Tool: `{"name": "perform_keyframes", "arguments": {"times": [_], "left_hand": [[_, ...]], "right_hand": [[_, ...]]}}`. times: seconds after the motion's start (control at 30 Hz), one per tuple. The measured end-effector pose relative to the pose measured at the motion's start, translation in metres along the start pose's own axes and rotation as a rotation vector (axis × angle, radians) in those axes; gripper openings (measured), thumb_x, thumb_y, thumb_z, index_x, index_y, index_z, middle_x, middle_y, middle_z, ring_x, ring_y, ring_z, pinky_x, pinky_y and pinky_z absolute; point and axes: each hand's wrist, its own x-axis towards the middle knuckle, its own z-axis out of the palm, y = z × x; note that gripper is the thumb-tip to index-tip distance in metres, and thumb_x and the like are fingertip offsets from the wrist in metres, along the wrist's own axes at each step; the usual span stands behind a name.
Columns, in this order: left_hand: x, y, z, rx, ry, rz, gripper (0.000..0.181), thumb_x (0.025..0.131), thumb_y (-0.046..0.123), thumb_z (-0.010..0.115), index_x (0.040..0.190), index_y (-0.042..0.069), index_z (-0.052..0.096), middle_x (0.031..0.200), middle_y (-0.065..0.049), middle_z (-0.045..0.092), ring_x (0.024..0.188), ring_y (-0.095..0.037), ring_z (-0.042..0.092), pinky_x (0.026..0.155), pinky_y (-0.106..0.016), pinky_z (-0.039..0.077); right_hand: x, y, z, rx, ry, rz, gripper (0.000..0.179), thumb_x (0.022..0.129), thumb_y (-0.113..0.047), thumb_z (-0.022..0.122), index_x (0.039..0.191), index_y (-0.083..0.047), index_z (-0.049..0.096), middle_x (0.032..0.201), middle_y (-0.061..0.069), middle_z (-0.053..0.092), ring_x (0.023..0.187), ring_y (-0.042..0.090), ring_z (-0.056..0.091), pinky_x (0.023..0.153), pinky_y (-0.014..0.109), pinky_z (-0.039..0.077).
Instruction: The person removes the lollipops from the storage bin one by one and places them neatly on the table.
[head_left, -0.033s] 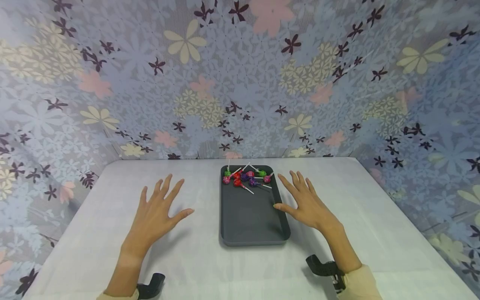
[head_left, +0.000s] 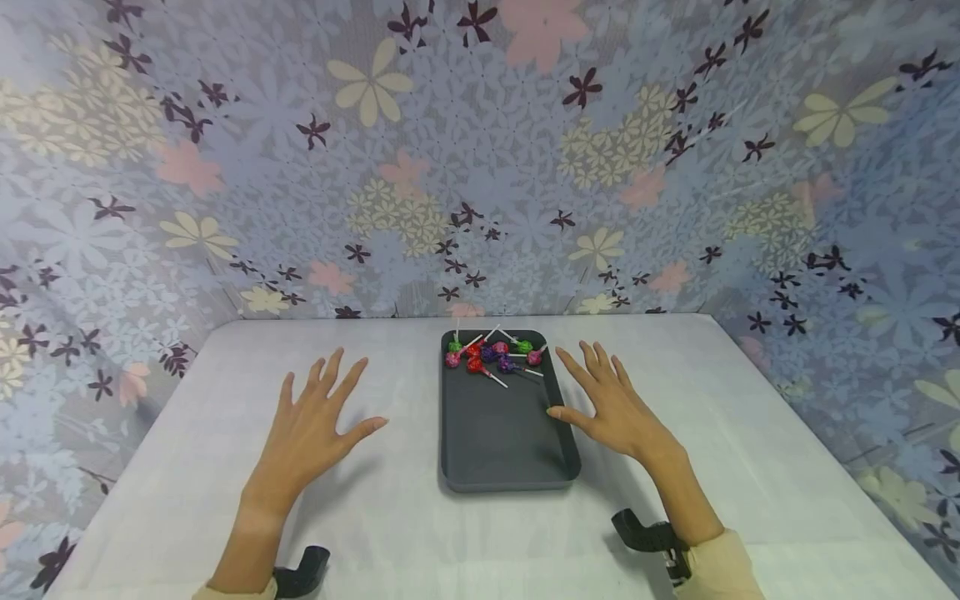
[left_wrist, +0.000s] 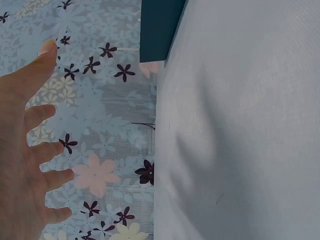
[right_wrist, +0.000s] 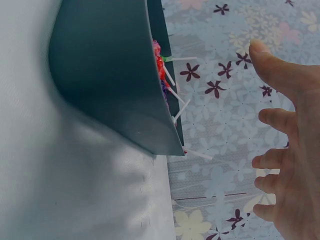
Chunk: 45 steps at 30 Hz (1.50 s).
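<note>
With twelve o'clock pointing away from the person, the left hand [head_left: 311,429] hovers above the white table [head_left: 375,533], fingers spread and holding nothing, aimed toward one; the dark tray [head_left: 498,433] lies apart from it at three o'clock. The tray's long axis runs twelve to six, and the wrapped lollipops [head_left: 490,354] cluster at its twelve o'clock end, sticks [head_left: 497,381] pointing several ways. Farther right, the right hand [head_left: 617,412] is the nearer: its fingers, also spread and empty, aim toward eleven, with the lollipops at nine o'clock from their tips.
</note>
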Motion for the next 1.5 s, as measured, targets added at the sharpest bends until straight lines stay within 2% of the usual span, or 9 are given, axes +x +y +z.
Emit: {"name": "perform_keyframes", "arguments": {"times": [0.37,0.57,0.67,0.77,0.93,1.1,1.3,1.5], "left_hand": [[-0.001,0.002,0.006,-0.014,0.0,0.023,0.083,0.087,0.064,0.059,0.154,0.023,0.032,0.16,-0.018,0.024,0.142,-0.046,0.03,0.112,-0.07,0.012],[0.01,0.009,0.004,-0.012,0.006,0.05,0.084,0.087,0.061,0.06,0.155,0.023,0.03,0.161,-0.017,0.021,0.143,-0.043,0.029,0.114,-0.067,0.014],[0.018,0.015,0.005,-0.034,0.009,0.075,0.085,0.088,0.058,0.061,0.156,0.021,0.027,0.161,-0.017,0.021,0.143,-0.042,0.03,0.114,-0.065,0.018],[0.027,0.021,0.01,-0.064,0.001,0.097,0.083,0.089,0.054,0.062,0.155,0.018,0.028,0.16,-0.015,0.025,0.141,-0.041,0.035,0.114,-0.063,0.024],[0.044,0.031,0.023,-0.13,-0.028,0.123,0.073,0.092,0.046,0.063,0.152,0.014,0.036,0.157,-0.01,0.035,0.14,-0.036,0.039,0.114,-0.059,0.028],[0.067,0.039,0.038,-0.199,-0.024,0.152,0.059,0.094,0.034,0.065,0.144,0.006,0.048,0.148,-0.013,0.047,0.135,-0.033,0.046,0.113,-0.054,0.032],[0.096,0.044,0.061,-0.293,-0.019,0.121,0.041,0.092,0.025,0.068,0.129,0.007,0.064,0.127,-0.013,0.066,0.113,-0.033,0.064,0.097,-0.048,0.05],[0.117,0.046,0.079,-0.323,-0.06,0.048,0.033,0.09,0.022,0.071,0.12,0.009,0.071,0.115,-0.014,0.071,0.107,-0.035,0.064,0.093,-0.052,0.05]], "right_hand": [[-0.003,-0.003,0.001,-0.008,-0.005,-0.016,0.089,0.089,-0.062,0.057,0.158,-0.022,0.018,0.163,0.021,0.01,0.15,0.04,0.002,0.12,0.058,0.0],[-0.003,-0.005,-0.003,0.043,-0.071,0.027,0.097,0.087,-0.07,0.052,0.159,-0.022,0.008,0.164,0.015,0.007,0.15,0.038,0.011,0.115,0.06,0.024],[-0.007,-0.005,-0.002,0.072,-0.125,0.068,0.103,0.084,-0.073,0.053,0.158,-0.02,0.006,0.165,0.012,0.006,0.148,0.039,0.02,0.11,0.061,0.033],[-0.012,-0.006,0.005,0.103,-0.174,0.079,0.108,0.083,-0.072,0.056,0.158,-0.014,0.006,0.165,0.012,0.005,0.147,0.039,0.023,0.109,0.06,0.034],[-0.022,-0.008,0.022,0.203,-0.226,0.048,0.117,0.079,-0.066,0.067,0.157,-0.006,0.004,0.165,0.013,0.002,0.149,0.035,0.015,0.115,0.057,0.028],[-0.031,-0.007,0.034,0.306,-0.236,-0.015,0.119,0.078,-0.055,0.075,0.156,-0.001,0.003,0.164,0.016,0.0,0.15,0.035,0.009,0.117,0.056,0.023],[-0.036,-0.004,0.037,0.363,-0.226,-0.052,0.119,0.079,-0.05,0.076,0.155,0.001,0.001,0.164,0.017,-0.003,0.149,0.037,0.009,0.116,0.057,0.024],[-0.037,-0.004,0.037,0.382,-0.235,-0.036,0.12,0.078,-0.058,0.073,0.156,-0.001,0.0,0.164,0.015,-0.005,0.149,0.034,0.008,0.116,0.056,0.024]]}}
